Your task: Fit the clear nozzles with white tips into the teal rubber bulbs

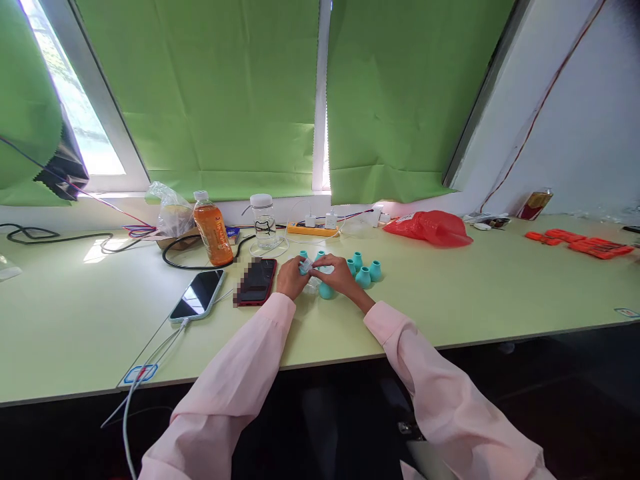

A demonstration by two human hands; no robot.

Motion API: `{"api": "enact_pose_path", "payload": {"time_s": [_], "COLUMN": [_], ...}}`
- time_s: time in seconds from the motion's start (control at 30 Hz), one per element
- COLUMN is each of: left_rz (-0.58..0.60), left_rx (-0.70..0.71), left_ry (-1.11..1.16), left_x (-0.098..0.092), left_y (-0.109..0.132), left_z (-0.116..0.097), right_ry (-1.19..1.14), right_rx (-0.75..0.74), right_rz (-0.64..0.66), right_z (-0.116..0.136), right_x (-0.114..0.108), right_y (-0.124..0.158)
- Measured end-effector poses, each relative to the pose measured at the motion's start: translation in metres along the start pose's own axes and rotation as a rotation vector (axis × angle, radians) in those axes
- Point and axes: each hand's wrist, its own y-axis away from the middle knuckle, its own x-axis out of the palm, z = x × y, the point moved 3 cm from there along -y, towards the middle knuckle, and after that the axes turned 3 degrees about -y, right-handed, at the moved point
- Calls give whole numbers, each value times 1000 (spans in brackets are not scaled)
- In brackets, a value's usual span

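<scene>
My left hand (291,277) is closed round a small clear plastic piece (306,265), held just above the table. From the other side my right hand (340,275) meets it, thumb and forefinger pinched together at the piece's edge. What the right fingertips grip is too small to make out. Several teal vase-shaped pieces (363,277) stand to the right of my right hand. One more teal piece (327,291) sits below the right fingers, beside some clear plastic (313,285). Behind my hands, the tops of other teal pieces (320,255) show, partly hidden.
Left of my hands lie a dark phone (256,281) and a cabled phone (198,295). Farther back stand an orange drink bottle (213,228), a clear jar (263,223) and a yellow power strip (313,231). A red bag (429,229) and orange-red items (600,247) lie right.
</scene>
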Motion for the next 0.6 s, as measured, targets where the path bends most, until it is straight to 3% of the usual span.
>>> {"api": "enact_pose_path", "payload": {"time_s": [0.6], "left_rz": [89], "left_rx": [67], "left_ry": [69], "left_x": [1], "left_y": [1], "left_z": [-4], "right_ry": [-248], "right_rx": [41], "right_rz": [207], "right_z": [-1], "right_x": [-7], "right_y": [-6]}}
